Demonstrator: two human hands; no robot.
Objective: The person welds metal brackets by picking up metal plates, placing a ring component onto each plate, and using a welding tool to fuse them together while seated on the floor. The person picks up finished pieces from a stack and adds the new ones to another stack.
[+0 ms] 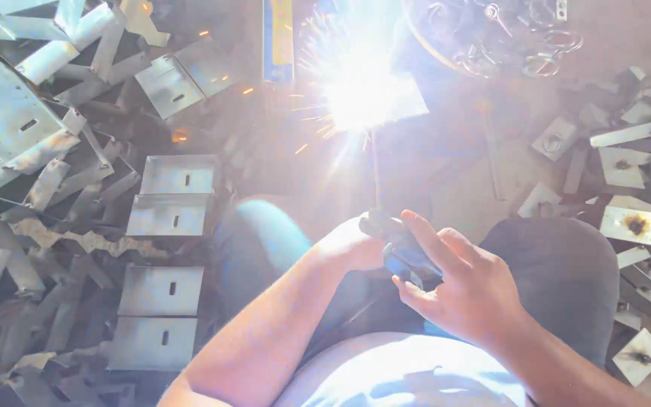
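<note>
- floor (484,192): dusty concrete, fills the frame, littered w/ cut metal all round the person's knees.
- scrap heap (47,188), left side: bent strips & offcuts piled loose; sharp edges by the look, awkward to pick from.
- folded plates (171,196), left of centre: slotted sheet-metal brackets in rows; look stiff, light-ish, best gripped by the flat sides.
- small plates (638,226), right edge: flat pcs w/ dark burn marks in the middle.
- basin of rings (491,34), top right: cut off by the frame, contents only partly readable.
- left hand (352,245), centre: clenched on the electrode holder (401,249); fingers mostly hidden.
- right hand (469,283): fingers wrapped loosely round the same holder from the right, steadying it.
- holder, lower centre: rigid, prob. moderate weight; take it by the insulated handle only.
- rod (375,169): thin, stiff, runs up from the holder into the arc (359,83), top centre.
- workpiece: washed out by glare, can't make out.
</note>
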